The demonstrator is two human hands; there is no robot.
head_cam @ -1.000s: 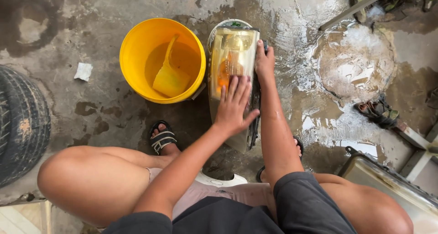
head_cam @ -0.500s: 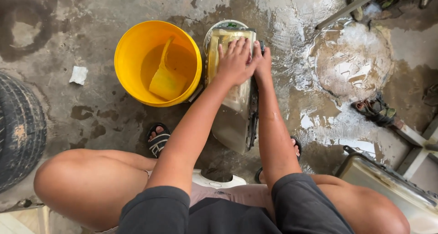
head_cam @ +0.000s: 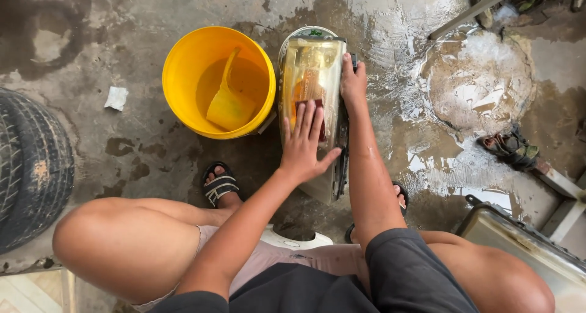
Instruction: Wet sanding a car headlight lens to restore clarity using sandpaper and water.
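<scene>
Left hand (head_cam: 305, 143) flat, fingers spread, on wet headlight (head_cam: 312, 81) lens. Right hand (head_cam: 353, 83) fingers curled round right edge. Headlight on wet concrete floor (head_cam: 122, 154), just right of yellow bucket (head_cam: 183, 62). Judged rigid, slippery, lens scratch-prone; hold by housing edges.

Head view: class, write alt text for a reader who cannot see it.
A seated person presses the left hand flat on a car headlight stood on wet concrete, while the right hand steadies its right edge. A yellow bucket holding a yellow scoop sits just left; a tyre lies at far left.
</scene>
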